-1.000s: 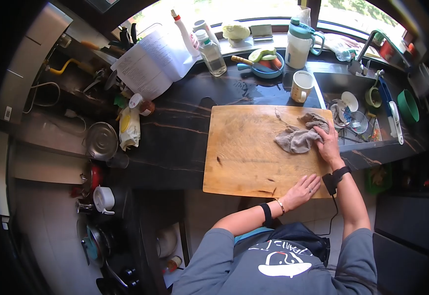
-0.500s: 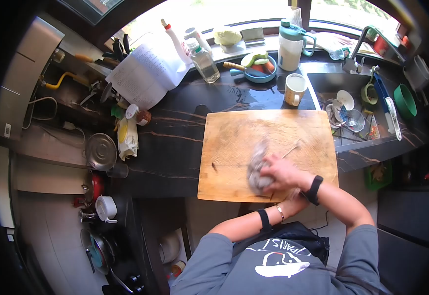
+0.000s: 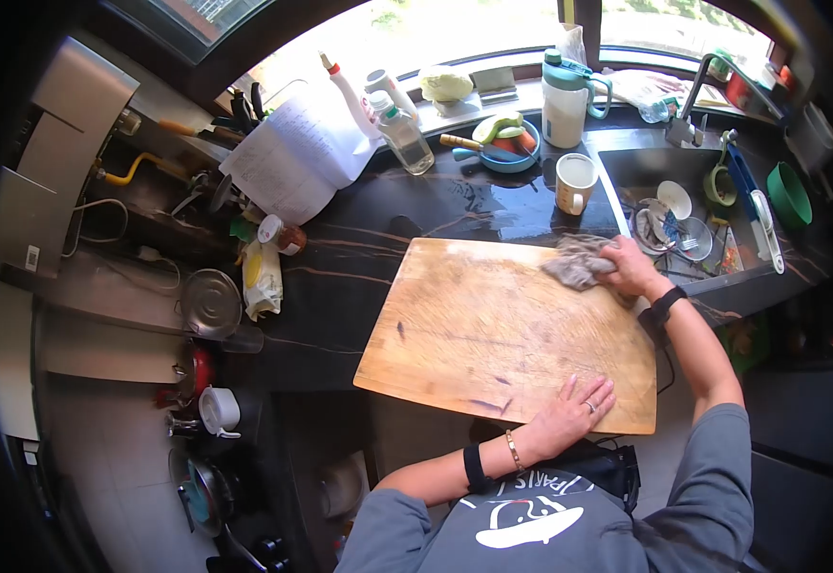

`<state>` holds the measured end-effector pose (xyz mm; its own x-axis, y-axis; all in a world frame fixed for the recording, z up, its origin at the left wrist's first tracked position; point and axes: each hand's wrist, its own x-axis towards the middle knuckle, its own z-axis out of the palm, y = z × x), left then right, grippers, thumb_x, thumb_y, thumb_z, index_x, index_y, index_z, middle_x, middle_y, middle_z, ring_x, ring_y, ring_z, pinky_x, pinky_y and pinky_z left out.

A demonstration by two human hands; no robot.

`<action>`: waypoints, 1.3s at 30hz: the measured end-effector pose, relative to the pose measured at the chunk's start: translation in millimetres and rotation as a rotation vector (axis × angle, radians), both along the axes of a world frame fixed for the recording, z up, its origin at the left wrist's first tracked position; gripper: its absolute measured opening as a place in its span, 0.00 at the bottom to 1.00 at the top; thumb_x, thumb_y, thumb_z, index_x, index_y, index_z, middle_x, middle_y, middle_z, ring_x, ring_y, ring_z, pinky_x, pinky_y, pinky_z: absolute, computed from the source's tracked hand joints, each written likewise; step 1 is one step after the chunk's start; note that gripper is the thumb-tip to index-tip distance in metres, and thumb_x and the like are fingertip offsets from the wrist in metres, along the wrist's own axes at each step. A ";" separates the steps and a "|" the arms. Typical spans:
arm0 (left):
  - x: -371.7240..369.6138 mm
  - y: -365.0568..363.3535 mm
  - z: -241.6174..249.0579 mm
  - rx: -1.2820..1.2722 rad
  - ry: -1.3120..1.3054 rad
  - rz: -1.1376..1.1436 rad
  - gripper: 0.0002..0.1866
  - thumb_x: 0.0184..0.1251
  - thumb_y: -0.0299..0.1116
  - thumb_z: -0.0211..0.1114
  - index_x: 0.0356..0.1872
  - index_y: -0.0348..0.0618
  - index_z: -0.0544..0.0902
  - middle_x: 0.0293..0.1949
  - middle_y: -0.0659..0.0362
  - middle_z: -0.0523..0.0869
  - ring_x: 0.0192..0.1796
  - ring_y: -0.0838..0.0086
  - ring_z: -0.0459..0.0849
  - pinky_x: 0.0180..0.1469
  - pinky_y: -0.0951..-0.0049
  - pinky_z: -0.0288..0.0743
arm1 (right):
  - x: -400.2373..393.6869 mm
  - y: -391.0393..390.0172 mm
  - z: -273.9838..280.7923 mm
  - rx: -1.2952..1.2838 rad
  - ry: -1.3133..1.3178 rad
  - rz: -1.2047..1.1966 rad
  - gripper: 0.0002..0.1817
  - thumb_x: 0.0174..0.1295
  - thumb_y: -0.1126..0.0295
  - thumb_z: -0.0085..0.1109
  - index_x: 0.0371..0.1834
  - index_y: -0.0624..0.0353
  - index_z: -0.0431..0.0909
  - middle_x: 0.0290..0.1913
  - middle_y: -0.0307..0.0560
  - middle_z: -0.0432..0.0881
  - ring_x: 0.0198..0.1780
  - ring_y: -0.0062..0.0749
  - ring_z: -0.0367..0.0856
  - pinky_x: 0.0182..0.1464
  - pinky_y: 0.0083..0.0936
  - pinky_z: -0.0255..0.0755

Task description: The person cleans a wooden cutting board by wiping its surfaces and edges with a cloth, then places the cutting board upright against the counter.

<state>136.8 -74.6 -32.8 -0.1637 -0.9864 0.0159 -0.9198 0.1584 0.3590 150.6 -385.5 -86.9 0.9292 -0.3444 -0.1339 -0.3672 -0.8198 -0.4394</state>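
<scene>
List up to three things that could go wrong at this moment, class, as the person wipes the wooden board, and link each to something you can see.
1. The cutting board sits skewed, its near edge past the counter; only the left hand pins it, so it could tip.
2. The right hand rubs the cloth at the far corner, close to the mug; a wide sweep might knock it.
3. The sink is alongside; the cloth could slip in.
</scene>
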 end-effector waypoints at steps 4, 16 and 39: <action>-5.3 11.3 -15.4 -0.011 0.043 -0.025 0.29 0.65 0.31 0.48 0.69 0.39 0.62 0.71 0.53 0.61 0.74 0.63 0.57 0.71 0.51 0.54 | -2.5 11.4 0.3 -0.027 -0.069 -0.055 0.20 0.48 0.55 0.70 0.42 0.50 0.79 0.48 0.56 0.70 0.53 0.51 0.69 0.53 0.42 0.68; -19.5 15.6 -56.1 -0.095 0.046 -0.043 0.27 0.63 0.33 0.48 0.63 0.34 0.68 0.66 0.48 0.68 0.71 0.58 0.63 0.72 0.55 0.55 | 202.7 197.9 -7.2 0.053 -0.180 0.386 0.27 0.50 0.52 0.68 0.49 0.53 0.76 0.58 0.61 0.66 0.62 0.56 0.64 0.58 0.47 0.67; -37.0 13.8 -17.1 0.013 0.065 -0.022 0.28 0.65 0.30 0.48 0.68 0.39 0.63 0.71 0.53 0.61 0.75 0.64 0.56 0.70 0.43 0.50 | -64.4 52.4 20.3 -0.058 -0.066 -0.071 0.15 0.54 0.57 0.64 0.38 0.52 0.75 0.47 0.54 0.70 0.52 0.53 0.69 0.51 0.45 0.68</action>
